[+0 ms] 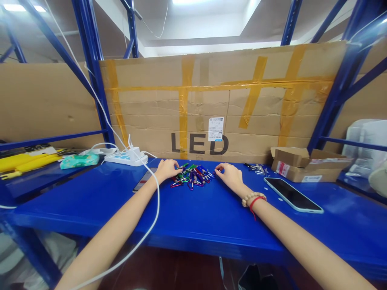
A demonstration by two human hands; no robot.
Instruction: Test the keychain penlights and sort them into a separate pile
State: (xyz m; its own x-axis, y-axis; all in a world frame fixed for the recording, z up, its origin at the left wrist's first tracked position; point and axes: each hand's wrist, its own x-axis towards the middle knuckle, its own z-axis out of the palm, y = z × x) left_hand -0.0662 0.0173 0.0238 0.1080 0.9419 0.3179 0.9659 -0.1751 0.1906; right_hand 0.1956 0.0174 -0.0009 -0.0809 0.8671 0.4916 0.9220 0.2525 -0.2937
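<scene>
A loose pile of small metallic carabiners [195,176] in blue, purple, green and red lies on the blue table between my hands. My left hand [167,170] is at the pile's left edge, fingers curled and pressed together against it. Whatever those fingers grip is hidden. On the other side, my right hand [230,175] has thumb and finger brought together in a pinch beside the pile's right edge. A tiny dark blue bit shows at its fingertips, too small to name. Beaded and red string bracelets circle the right wrist.
A phone [293,195] lies at the right, another phone [145,179] by my left wrist. Small silver pieces [259,169] sit near an open carton [308,163]. A white cable [158,201] crosses my left arm; a power strip [128,156] stands behind. Cardboard [151,117] backs the table.
</scene>
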